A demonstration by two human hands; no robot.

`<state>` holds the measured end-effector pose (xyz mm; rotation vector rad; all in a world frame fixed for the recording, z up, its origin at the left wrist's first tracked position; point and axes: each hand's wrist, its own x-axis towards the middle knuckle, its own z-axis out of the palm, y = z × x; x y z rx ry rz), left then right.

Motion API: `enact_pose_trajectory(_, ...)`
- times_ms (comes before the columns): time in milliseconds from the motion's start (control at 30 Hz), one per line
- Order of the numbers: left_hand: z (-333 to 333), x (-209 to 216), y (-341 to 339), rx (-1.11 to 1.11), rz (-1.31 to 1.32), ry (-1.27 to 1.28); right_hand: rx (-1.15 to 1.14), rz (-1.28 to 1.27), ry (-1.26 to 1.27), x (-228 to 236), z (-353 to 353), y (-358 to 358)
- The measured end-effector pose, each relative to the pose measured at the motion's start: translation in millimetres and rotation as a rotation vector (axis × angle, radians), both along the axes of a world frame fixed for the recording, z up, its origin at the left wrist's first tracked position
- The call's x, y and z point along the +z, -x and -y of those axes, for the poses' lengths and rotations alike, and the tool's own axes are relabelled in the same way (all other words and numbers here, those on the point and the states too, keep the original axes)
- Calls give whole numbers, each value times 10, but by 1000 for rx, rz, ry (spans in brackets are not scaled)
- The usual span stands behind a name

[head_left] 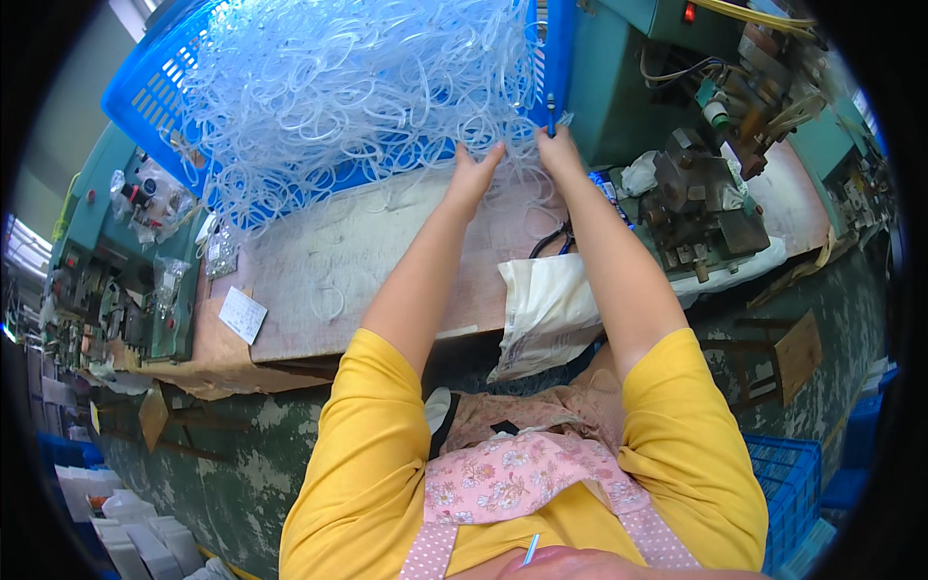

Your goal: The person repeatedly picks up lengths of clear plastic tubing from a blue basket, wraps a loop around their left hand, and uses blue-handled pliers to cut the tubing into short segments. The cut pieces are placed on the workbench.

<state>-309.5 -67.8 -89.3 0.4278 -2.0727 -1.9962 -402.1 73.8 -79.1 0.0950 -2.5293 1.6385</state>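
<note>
Left hand (472, 178) and right hand (559, 153), both mine, are at the near edge of the clear plastic tubing loops (377, 87), which lie heaped in a blue plastic basket (135, 85) and spill onto the worktable (387, 275). My left thumb and forefinger stand apart; I cannot tell whether either hand pinches a loop. Dark-handled pliers (543, 243) lie near a white cloth (549, 302).

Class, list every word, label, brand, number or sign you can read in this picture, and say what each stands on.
No text here can be read.
White rectangular paper card on the pale, flat worktop: small dark marks, too small to read.
White, creased, cloth-like sack at the worktop's front edge: faint marks, too blurred to read.
</note>
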Motion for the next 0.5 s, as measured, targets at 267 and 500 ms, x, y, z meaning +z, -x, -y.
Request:
enact_pose_trajectory(267,318,537,-146,-64,-33,-294,42,88,257,25,254,-140)
enact_pose_trajectory(500,161,415,-316,-58,23,-258,78,-255,-8,345,241,-287)
